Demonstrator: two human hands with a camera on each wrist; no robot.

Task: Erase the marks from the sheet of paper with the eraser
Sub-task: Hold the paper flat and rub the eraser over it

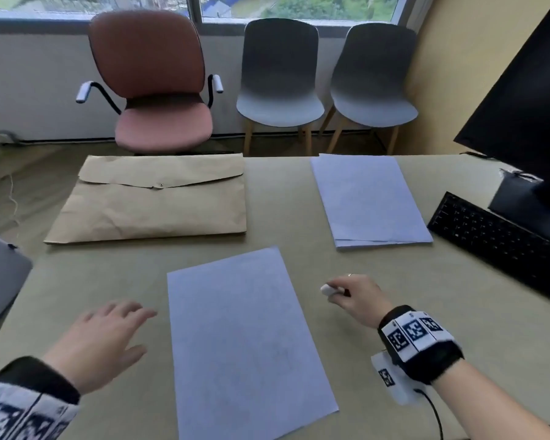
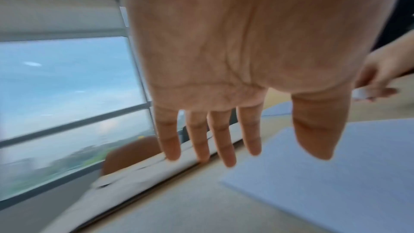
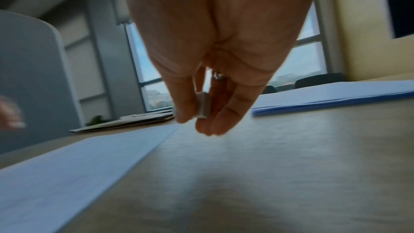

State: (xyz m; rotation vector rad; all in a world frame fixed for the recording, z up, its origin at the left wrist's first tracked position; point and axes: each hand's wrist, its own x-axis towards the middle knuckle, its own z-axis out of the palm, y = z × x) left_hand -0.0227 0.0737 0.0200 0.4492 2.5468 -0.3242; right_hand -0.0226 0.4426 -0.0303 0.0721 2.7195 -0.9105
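A white sheet of paper [image 1: 242, 341] lies tilted on the tan table in front of me, with faint pencil marks near its lower middle. My right hand [image 1: 346, 295] hovers just right of the sheet's upper right edge and pinches a small white eraser [image 1: 327, 289] between thumb and fingers; the right wrist view shows the eraser [image 3: 203, 105] held above the table. My left hand [image 1: 115, 328] floats left of the sheet, fingers straight and spread, holding nothing. In the left wrist view the palm [image 2: 224, 59] faces down over the sheet [image 2: 336, 174].
A brown envelope folder [image 1: 153, 201] lies at the back left. A stack of white sheets [image 1: 369, 201] sits at the back right. A black keyboard [image 1: 502, 242] and monitor [image 1: 527, 100] stand on the right. A grey laptop corner [image 1: 0, 274] is at the left edge. Chairs stand behind the table.
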